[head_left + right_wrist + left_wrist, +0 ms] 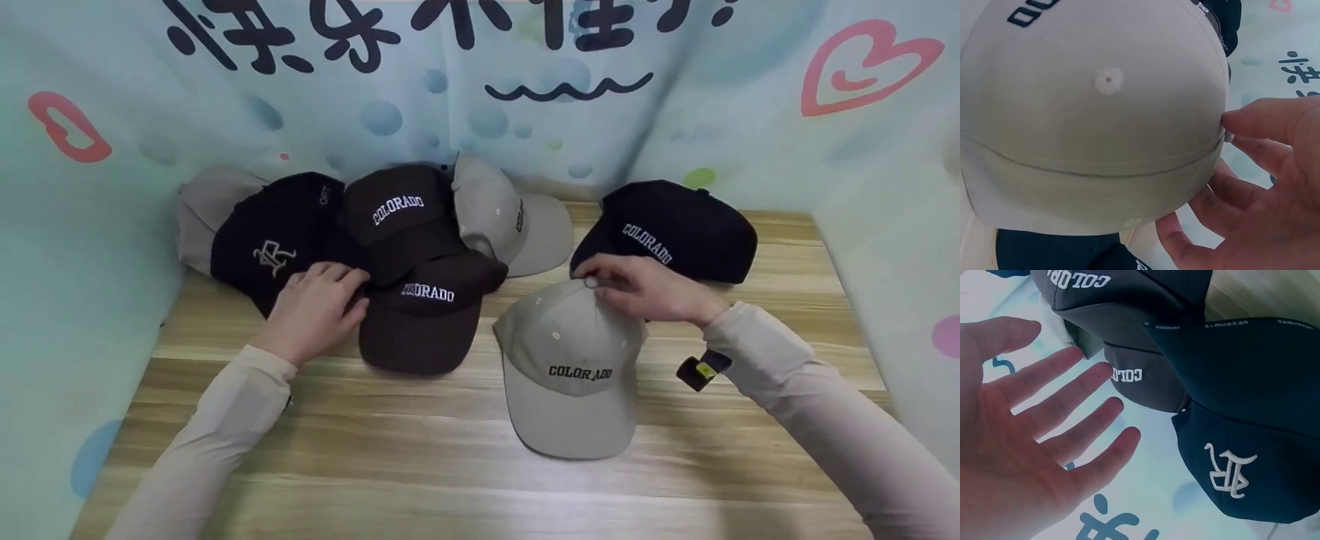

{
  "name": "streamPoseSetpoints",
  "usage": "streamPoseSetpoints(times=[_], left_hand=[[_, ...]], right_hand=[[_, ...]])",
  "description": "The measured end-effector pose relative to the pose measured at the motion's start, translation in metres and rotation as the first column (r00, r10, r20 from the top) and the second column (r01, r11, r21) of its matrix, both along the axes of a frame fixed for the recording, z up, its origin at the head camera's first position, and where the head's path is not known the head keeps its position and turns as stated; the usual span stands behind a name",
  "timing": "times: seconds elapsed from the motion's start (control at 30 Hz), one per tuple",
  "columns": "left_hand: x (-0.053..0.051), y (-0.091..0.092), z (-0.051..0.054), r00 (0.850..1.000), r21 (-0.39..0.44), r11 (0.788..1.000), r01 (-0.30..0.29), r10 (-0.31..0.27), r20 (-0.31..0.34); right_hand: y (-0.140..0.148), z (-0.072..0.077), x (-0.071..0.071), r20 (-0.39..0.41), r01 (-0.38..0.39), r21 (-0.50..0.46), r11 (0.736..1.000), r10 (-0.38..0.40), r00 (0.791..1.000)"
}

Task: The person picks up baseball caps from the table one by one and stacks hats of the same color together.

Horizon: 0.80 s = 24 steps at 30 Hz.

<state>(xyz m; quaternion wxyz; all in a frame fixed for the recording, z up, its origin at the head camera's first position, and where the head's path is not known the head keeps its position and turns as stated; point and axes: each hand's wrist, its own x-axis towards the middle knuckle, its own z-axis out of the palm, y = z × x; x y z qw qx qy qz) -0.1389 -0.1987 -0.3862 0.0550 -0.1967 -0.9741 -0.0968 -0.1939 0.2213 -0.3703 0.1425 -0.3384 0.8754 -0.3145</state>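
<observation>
My right hand [656,289] pinches the top of a beige baseball cap [566,412] marked COLORADO, near its crown button. The brim points toward me. In the right wrist view, the thumb and fingers [1275,121] press the crown of this cap. My left hand [315,311] hovers by a navy cap [251,232] with an R emblem and a dark brown COLORADO cap [424,341]. Its fingers are spread and relaxed in the left wrist view, with nothing held. Another dark brown cap [390,184] overlaps the front brown one.
A grey cap [487,206] lies on its side behind the brown caps. At the back right sits a navy COLORADO cap [697,225]. Another grey cap [202,202] is partly hidden at far left. A printed curtain [480,127] surrounds the wooden table [360,465].
</observation>
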Motion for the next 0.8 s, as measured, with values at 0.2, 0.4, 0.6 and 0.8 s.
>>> streamPoseSetpoints(times=[0.2,0.4,0.6,0.8], left_hand=[[-0.009,0.008,0.004,0.999,-0.03,1.0,0.006,-0.005,0.053],[-0.032,0.027,0.014,0.996,-0.095,0.995,0.032,-0.024,0.082],[-0.067,0.058,0.026,0.99,-0.106,0.993,0.055,-0.04,0.139],[-0.101,0.084,0.033,0.97,-0.072,0.995,0.066,-0.047,0.238]], right_hand=[[0.002,0.0,0.003,0.003,0.009,-0.058,0.998,-0.009,1.0],[0.015,0.002,0.013,-0.126,0.03,-0.065,0.997,-0.038,0.991],[0.03,-0.001,0.028,-0.318,0.052,-0.02,0.998,-0.055,0.947],[0.051,-0.01,0.04,-0.309,0.064,-0.015,0.998,-0.066,0.949]])
